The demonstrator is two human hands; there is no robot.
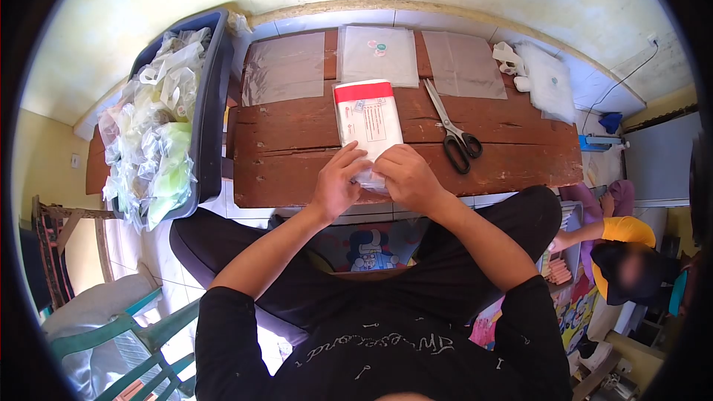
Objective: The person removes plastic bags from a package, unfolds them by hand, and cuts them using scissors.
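Observation:
A white plastic packet (375, 115) with a red band and printed text lies on the brown wooden table (290, 163) in front of me. My left hand (343, 180) grips the left side of its near end, fingers curled in. On the right side of that same end, my right hand (407, 178) pinches the clear, crinkled plastic with thumb and fingers together. My hands partly hide this end. Scissors (450, 131) with black handles rest to the right of the packet, blades slightly apart and pointing away from me.
Flat clear plastic bags (285, 67) lie along the table's far side, with a stack of more bags (546, 78) at right. A dark tub (212, 96) full of bagged items (160, 130) stands at left. Another person (627, 252) sits at right near a shelf.

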